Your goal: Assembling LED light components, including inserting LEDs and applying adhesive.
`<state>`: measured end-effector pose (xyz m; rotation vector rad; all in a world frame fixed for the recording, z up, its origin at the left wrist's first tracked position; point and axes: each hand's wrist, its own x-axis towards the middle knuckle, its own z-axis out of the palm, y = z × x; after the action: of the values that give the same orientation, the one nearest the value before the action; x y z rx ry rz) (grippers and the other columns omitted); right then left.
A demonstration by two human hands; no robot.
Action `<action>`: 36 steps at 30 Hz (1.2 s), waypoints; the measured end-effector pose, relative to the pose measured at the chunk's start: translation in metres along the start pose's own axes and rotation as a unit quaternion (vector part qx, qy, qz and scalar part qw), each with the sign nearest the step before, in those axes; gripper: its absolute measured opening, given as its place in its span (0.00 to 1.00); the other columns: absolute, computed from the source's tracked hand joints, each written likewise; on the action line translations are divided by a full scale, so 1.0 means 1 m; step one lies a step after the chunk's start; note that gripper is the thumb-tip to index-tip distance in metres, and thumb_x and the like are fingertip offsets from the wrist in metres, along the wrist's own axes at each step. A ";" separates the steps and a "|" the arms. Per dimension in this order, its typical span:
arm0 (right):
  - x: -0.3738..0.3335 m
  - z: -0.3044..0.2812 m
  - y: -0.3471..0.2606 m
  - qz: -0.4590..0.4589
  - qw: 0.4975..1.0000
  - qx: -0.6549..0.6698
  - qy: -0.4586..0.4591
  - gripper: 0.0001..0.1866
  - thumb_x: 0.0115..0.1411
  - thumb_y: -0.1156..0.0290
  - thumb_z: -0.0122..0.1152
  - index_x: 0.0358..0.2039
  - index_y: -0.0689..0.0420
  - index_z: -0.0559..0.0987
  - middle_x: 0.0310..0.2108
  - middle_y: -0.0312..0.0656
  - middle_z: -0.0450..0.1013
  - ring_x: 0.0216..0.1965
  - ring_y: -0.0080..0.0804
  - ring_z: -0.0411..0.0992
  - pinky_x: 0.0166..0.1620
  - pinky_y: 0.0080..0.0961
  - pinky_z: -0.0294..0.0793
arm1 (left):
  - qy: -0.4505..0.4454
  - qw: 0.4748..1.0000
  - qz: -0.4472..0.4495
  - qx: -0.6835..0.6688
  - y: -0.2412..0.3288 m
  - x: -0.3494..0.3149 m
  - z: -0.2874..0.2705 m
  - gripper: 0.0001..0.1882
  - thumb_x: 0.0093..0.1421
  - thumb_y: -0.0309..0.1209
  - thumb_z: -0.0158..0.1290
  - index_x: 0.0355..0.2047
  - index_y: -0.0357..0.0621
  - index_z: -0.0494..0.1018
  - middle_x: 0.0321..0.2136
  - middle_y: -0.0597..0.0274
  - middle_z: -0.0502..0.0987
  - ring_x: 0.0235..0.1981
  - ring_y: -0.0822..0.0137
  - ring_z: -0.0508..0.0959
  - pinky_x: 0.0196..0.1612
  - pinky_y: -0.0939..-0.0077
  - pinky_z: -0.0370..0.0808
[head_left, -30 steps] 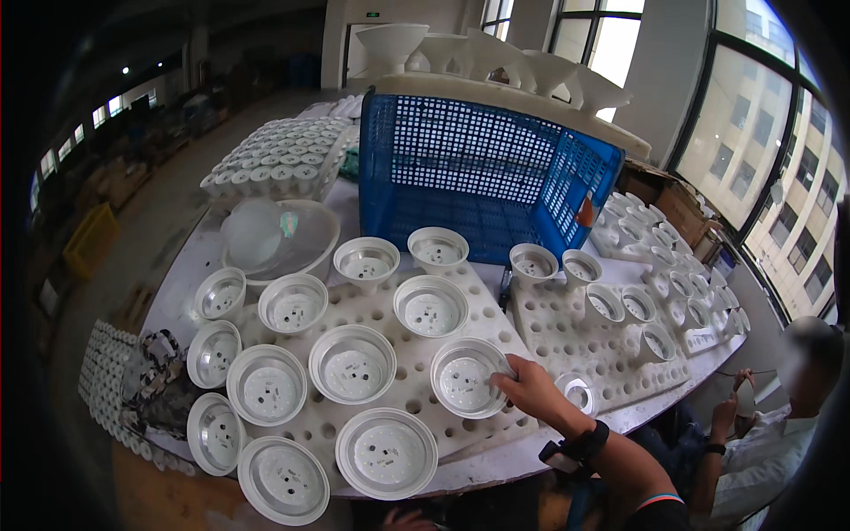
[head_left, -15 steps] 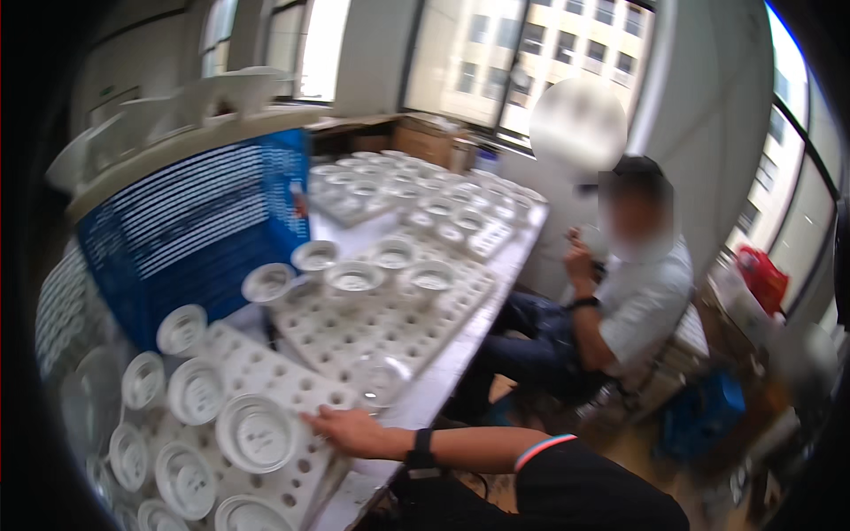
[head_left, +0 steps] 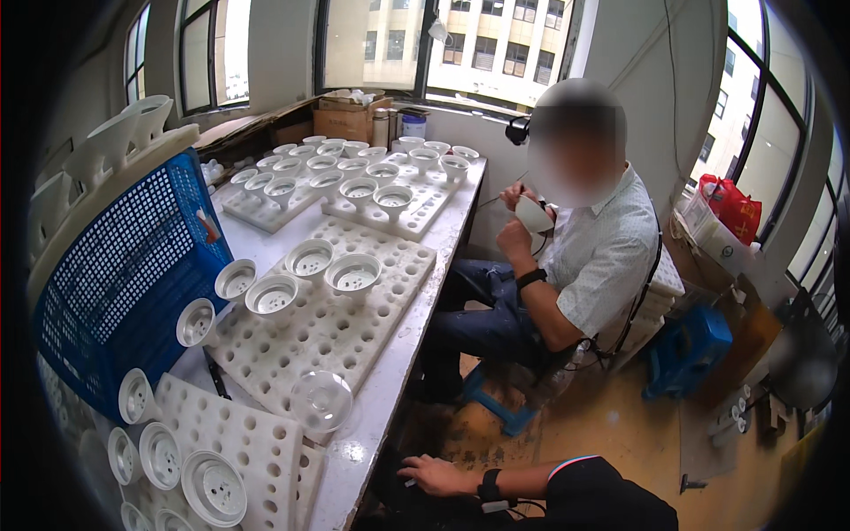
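Note:
My right hand, with a dark band at the wrist, is low beside the table's front edge, over dark cloth. Its fingers are bent together, and a small white piece shows at the fingertips, too small to identify. My left hand is out of view. Nearest on the table is a white perforated board with white lamp cups at its left. Behind it, a larger perforated board carries several cups and a clear round cover at its near corner.
Across the table's corner, a seated person holds a white cup. More cups stand on boards at the back. A blue plastic basket leans at left. A blue stool stands on the floor at right.
My right hand has left the near board and dropped off the table's edge, down to the right. The view has turned slightly. The seated person's hands remain at the cup.

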<state>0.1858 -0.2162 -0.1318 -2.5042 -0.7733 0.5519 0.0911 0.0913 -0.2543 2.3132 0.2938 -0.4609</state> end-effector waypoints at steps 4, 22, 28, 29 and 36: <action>0.011 0.021 0.008 0.086 0.990 0.101 0.045 0.33 0.57 0.73 0.51 0.64 0.42 0.60 0.63 0.54 0.56 0.57 0.55 0.63 0.51 0.44 0.72 | -0.031 0.998 0.011 -0.045 -0.005 0.049 0.013 0.29 0.63 0.50 0.47 0.57 0.43 0.66 0.53 0.45 0.70 0.55 0.52 0.68 0.59 0.57 0.61; 0.003 0.030 0.050 0.023 0.997 -0.019 0.077 0.26 0.53 0.76 0.51 0.55 0.49 0.72 0.59 0.61 0.59 0.56 0.61 0.62 0.57 0.48 0.65 | 0.084 0.949 -0.267 -0.145 0.021 -0.148 -0.040 0.41 0.61 0.60 0.42 0.59 0.34 0.60 0.58 0.39 0.65 0.60 0.44 0.64 0.62 0.60 0.61; 0.053 0.053 0.095 -0.136 0.985 -0.026 0.099 0.22 0.60 0.71 0.54 0.55 0.62 0.69 0.51 0.68 0.65 0.49 0.65 0.65 0.53 0.48 0.66 | -0.105 0.876 -0.358 -0.308 -0.083 -0.287 0.076 0.36 0.59 0.62 0.43 0.39 0.35 0.77 0.40 0.50 0.79 0.44 0.57 0.78 0.51 0.63 0.72; 0.060 0.057 0.109 -0.126 0.986 -0.016 0.108 0.20 0.60 0.70 0.54 0.51 0.64 0.72 0.48 0.68 0.68 0.48 0.63 0.67 0.52 0.48 0.67 | -0.028 0.910 -0.378 -0.169 -0.080 -0.306 0.070 0.31 0.59 0.57 0.47 0.39 0.38 0.78 0.37 0.52 0.80 0.43 0.57 0.79 0.49 0.62 0.73; 0.124 0.094 0.214 -0.132 0.987 -0.086 0.026 0.16 0.60 0.67 0.54 0.40 0.69 0.77 0.37 0.66 0.72 0.41 0.62 0.70 0.46 0.45 0.70 | 0.371 0.743 -0.477 -0.286 -0.065 -0.362 0.026 0.27 0.46 0.32 0.62 0.49 0.49 0.74 0.46 0.43 0.74 0.50 0.49 0.74 0.52 0.59 0.72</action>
<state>0.3232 -0.2698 -0.3512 -2.5016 -1.1551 0.3374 -0.2665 0.0915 -0.1640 1.4545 1.7810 0.1413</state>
